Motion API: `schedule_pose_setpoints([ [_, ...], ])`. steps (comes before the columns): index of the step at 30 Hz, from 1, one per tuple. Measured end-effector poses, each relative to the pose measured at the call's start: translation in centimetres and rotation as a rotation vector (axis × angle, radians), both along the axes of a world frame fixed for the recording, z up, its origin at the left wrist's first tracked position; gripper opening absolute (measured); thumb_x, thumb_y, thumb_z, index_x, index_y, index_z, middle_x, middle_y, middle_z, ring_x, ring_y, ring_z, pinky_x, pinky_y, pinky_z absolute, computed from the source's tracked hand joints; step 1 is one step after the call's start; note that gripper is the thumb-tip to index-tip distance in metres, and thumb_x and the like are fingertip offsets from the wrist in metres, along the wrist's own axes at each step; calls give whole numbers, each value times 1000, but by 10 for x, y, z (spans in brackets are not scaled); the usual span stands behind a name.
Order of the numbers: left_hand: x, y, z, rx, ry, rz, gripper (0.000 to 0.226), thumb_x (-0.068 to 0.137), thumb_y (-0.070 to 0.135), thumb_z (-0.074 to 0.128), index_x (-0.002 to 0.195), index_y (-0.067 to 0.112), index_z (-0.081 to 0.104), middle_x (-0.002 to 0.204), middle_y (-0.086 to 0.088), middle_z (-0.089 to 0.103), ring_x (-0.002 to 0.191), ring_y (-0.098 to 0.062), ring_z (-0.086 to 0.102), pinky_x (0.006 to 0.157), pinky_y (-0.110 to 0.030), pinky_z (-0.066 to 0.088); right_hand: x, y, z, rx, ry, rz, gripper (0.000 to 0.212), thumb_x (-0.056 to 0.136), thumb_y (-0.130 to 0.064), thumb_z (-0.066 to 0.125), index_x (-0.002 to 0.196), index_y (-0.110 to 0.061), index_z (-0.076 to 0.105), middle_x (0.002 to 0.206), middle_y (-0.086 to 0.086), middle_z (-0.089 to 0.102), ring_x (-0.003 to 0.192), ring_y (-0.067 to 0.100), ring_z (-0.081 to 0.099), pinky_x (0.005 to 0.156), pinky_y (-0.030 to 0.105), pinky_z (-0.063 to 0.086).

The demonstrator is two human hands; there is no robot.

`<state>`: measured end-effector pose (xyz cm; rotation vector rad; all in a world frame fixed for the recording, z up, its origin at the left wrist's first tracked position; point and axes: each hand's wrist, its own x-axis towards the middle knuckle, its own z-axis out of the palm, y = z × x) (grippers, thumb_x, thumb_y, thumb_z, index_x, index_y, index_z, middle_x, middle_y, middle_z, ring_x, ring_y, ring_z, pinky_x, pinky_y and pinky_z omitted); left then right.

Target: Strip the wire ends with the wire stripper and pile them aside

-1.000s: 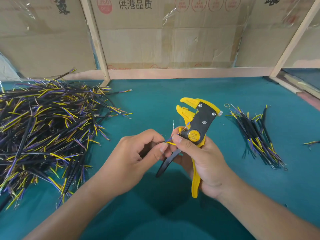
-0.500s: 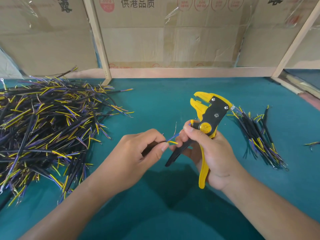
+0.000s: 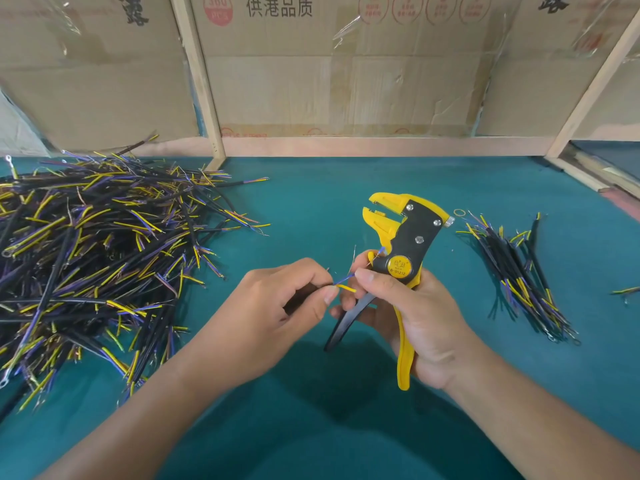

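1. Teal felt covers the table [image 3: 346,188], with taped brown cardboard panels [image 3: 346,81] and pale wooden battens [image 3: 197,81] closing off the back.
2. At the centre, held above the felt, is the wire in work: a short black-sheathed cable [image 3: 304,295] whose thin blue and yellow cores [image 3: 344,284] fan out between the two hands.
3. The left hand [image 3: 287,306] pinches the cable just behind the split, thumb and forefinger pressed together on it.
4. The right hand [image 3: 412,317] has its fingers curled round the handles of the yellow-and-black wire stripper [image 3: 403,251], while its thumb and fingertips also touch the blue core, apparently teasing it toward the tool.
5. The stripper's yellow jaws point up and to the left, standing apart with nothing between them; no core is seated yet, so this end looks not yet stripped.
6. Further out to the right lies the small heap of finished black wires with yellow and purple ends [image 3: 519,271], well apart from the hands.
7. To the left sprawls the far larger tangle of similar black, yellow and purple wires [image 3: 97,254], presumably waiting.
8. Judging by the two heaps, the job is early: a small share done, most left.
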<state>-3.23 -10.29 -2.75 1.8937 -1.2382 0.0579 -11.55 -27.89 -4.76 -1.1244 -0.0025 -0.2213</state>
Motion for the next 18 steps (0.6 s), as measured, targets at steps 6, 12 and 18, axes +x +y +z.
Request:
schedule_pose_setpoints([
  [6,0,1,2,4,-23,5,18,98,32,52,84,21,55,64,8,40,54,-6,31,51,-9,23,0,-1,-1,4,-13,19,12,81,-22,75,89,-13,72,71,7,59,69,24,61,78,47,57],
  [12,0,1,2,19,-47,5,20,98,32,52,85,18,57,65,13,41,55,-6,33,52,-9,25,0,0,-1,-12,-18,25,10,87,-21,70,88,-11,69,72,7,57,71,24,60,78,45,56],
  [18,2,3,3,16,-89,24,20,98,31,51,85,18,56,67,8,41,56,-4,33,53,-8,25,0,-3,3,-21,-13,-27,8,90,-14,65,83,-12,68,71,8,57,70,25,59,79,46,56],
])
